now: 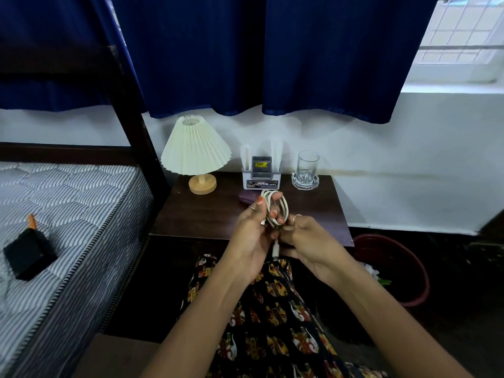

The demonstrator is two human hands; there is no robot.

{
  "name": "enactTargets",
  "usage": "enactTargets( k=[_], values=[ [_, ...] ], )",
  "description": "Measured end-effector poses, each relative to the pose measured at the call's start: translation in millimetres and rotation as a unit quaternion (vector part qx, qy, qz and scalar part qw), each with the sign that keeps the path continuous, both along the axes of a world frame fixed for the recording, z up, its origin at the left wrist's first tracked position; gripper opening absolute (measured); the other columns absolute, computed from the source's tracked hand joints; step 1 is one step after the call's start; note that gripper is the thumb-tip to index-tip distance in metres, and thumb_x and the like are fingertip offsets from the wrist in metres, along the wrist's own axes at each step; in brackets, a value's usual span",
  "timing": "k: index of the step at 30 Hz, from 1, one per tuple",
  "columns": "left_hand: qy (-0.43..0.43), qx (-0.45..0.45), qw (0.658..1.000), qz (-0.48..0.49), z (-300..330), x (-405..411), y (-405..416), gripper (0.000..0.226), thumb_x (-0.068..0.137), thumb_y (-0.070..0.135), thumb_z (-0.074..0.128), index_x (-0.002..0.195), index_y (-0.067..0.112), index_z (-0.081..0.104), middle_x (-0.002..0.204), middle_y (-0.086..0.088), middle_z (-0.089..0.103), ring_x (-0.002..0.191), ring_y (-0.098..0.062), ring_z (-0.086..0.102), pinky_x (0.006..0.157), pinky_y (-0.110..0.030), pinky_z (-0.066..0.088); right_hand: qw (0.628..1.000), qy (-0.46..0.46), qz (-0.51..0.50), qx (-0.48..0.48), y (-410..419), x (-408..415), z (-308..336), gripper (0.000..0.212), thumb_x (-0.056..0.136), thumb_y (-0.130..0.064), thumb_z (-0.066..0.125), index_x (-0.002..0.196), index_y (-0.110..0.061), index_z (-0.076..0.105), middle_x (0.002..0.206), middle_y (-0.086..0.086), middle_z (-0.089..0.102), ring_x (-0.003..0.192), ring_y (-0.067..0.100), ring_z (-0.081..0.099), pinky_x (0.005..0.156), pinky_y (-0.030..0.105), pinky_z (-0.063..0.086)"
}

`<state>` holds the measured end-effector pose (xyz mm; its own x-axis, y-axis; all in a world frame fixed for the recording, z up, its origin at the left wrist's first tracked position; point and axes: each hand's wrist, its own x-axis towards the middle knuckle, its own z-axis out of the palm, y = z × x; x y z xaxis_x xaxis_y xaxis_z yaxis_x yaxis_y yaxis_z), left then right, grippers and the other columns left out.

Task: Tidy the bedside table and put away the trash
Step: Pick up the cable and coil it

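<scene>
Mid-frame, above the counter (pixel 207 214), left hand (pixel 252 233) & right hand (pixel 305 241) both grip the coiled white cable (pixel 281 205), plug end dangling. Step: bundling it. Next, prob. tuck the end, then set the coil down neatly.

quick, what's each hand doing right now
Left hand: grips the coiled white charging cable.
Right hand: pinches the same cable at its lower end.

You're looking at blue curtains (pixel 272 55) hanging over a white wall, a barred window (pixel 461 36) glowing upper right, a striped mattress (pixel 68 208) lying left with 1 black box (pixel 28 253) sitting on it.
</scene>
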<state>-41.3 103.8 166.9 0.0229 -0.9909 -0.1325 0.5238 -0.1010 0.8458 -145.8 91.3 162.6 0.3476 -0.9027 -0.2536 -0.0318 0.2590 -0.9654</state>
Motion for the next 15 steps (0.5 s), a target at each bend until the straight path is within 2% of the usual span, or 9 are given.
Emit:
enactTargets(
  k=[2,4,7,9,11,13,15],
  values=[
    [0.002,0.008,1.0,0.007,-1.9,3.1,0.7,0.032,0.099,0.027,0.036,0.102,0.013,0.065,0.06,0.009,0.046,0.053,-0.004,0.05,0.051,-0.021,0.026,0.999,0.031,0.003,0.008,-3.2,-0.5,1.7,0.036,0.089,0.011,0.042,0.078,-0.016,0.062,0.068,-0.003,0.063,0.063,0.005,0.057,0.054,0.016,0.047],
    [0.01,0.023,1.0,0.011,-4.0,6.4,2.4,0.032,0.099,0.028,0.038,0.103,0.013,0.066,0.059,0.01,0.047,0.054,-0.003,0.051,0.048,-0.019,0.027,0.999,0.047,-0.005,0.021,-6.2,-1.3,1.3,0.031,0.088,0.011,0.046,0.08,-0.015,0.062,0.069,0.0,0.06,0.056,0.005,0.049,0.045,0.014,0.035],
    [0.045,0.044,0.998,0.003,-7.6,9.8,3.9,0.031,0.098,0.028,0.04,0.103,0.011,0.066,0.059,0.01,0.052,0.055,-0.004,0.052,0.041,-0.015,0.026,0.997,0.004,-0.035,0.075,-9.0,-1.4,-1.5,0.028,0.084,0.017,0.049,0.082,-0.009,0.06,0.064,0.002,0.063,0.049,0.007,0.048,0.041,0.014,0.036],
    [0.044,0.064,0.997,-0.001,-9.8,12.6,4.0,0.033,0.098,0.028,0.04,0.106,0.009,0.066,0.06,0.008,0.06,0.056,-0.005,0.054,0.04,-0.014,0.028,0.994,-0.023,-0.053,0.096,-9.1,-2.5,-2.8,0.028,0.084,0.018,0.05,0.082,-0.008,0.061,0.06,0.0,0.067,0.053,0.007,0.058,0.047,0.015,0.047],
    [0.038,0.08,0.996,0.0,-12.0,14.6,3.8,0.034,0.099,0.028,0.04,0.108,0.007,0.065,0.064,0.002,0.065,0.054,-0.005,0.057,0.04,-0.014,0.033,0.991,-0.049,-0.062,0.112,-8.0,-2.7,-2.6,0.028,0.085,0.018,0.047,0.083,-0.005,0.064,0.066,0.003,0.07,0.065,0.012,0.065,0.06,0.018,0.057],
    [0.04,0.095,0.995,0.013,-15.3,15.9,3.1,0.033,0.099,0.028,0.04,0.105,0.008,0.065,0.067,0.0,0.065,0.051,-0.005,0.058,0.041,-0.014,0.035,0.988,-0.058,-0.067,0.124,-7.2,-0.8,-0.8,0.029,0.084,0.017,0.044,0.08,-0.002,0.065,0.074,0.011,0.07,0.076,0.019,0.066,0.069,0.023,0.059],
    [0.044,0.106,0.993,0.032,-17.2,16.3,2.1,0.033,0.1,0.028,0.039,0.102,0.009,0.065,0.066,0.002,0.063,0.051,-0.004,0.057,0.041,-0.014,0.035,0.986,-0.063,-0.075,0.136,-6.0,2.7,0.9,0.025,0.084,0.011,0.047,0.076,-0.001,0.066,0.071,0.012,0.071,0.076,0.021,0.067,0.073,0.027,0.059]
  ],
)
